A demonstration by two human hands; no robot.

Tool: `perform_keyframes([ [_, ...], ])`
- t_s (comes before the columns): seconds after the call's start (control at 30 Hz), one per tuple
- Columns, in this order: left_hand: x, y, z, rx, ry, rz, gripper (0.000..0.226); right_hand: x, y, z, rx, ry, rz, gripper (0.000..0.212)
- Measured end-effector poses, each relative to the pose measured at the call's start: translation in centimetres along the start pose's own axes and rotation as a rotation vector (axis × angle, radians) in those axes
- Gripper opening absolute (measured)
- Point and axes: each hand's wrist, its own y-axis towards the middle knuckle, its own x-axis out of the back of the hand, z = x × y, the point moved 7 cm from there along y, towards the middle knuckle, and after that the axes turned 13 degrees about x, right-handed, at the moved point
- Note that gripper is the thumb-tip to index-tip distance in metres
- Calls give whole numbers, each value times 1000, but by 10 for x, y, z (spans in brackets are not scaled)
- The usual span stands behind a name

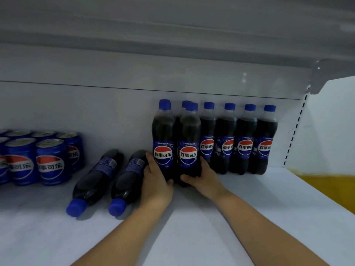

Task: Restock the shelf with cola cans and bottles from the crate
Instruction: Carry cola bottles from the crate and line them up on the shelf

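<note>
Cans (38, 160) grouped far left on shelf (28, 223). Lying bottles (98, 179) just beside left hand (155, 181): wrist nudge could roll them into cans. Left hand wraps left upright bottle (163, 135), right hand (203, 177) wraps right upright bottle (189, 131); hard shove may topple back row (238, 139).

Two dark cola bottles with blue caps and red-white-blue labels stand upright mid-shelf on the white shelf (221, 227). The left bottle (163, 135) is gripped low by the left hand (155, 181), and the right bottle (189, 139) by the right hand (204, 176). At their 3 o'clock a row of four bottles (238, 139) stands along the back wall. The cap of a hidden bottle (185, 103) shows at 12 o'clock behind the pair. At 9 o'clock two lying bottles (113, 179) rest on their sides, caps toward the front edge. Farther toward 9 o'clock, blue cola cans (51, 162) stand clustered upright.
</note>
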Motion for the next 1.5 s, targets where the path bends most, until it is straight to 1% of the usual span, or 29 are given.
perform_keyframes([
  [0.07,8,-8,-2,-37,-40,-6,101,11,-5,1,-32,1,-44,84],
  [0.23,29,-34,-22,-195,-100,-74,90,55,-38,10,-67,65,-264,59],
  [0.3,24,-52,-33,-222,-90,-59,85,72,-58,16,-53,81,-310,50],
  [0.37,13,-74,-50,-239,-106,8,82,89,-80,25,-52,76,-329,52],
  [0.47,-15,-121,-78,-285,-116,124,80,127,-119,32,-57,37,-349,66],
  [0.57,-52,-180,-103,-340,-136,201,78,180,-175,29,-91,20,-383,64],
  [0.7,-121,-271,-140,-357,-232,312,74,273,-268,14,-135,-61,-461,63],
  [0.8,-186,-346,-168,-384,-259,450,71,343,-349,-11,-221,-134,-555,62],
  [1.03,-339,-518,-231,-492,-159,803,69,487,-535,-64,-498,-229,-849,58],
  [1.17,-416,-597,-257,-570,-121,989,69,545,-622,-94,-589,-248,-1028,58],
  [1.33,-512,-668,-293,-622,-72,1184,67,615,-692,-133,-697,-319,-1178,57],
  [1.5,-612,-703,-348,-685,-42,1283,65,693,-726,-180,-785,-357,-1294,57],
])
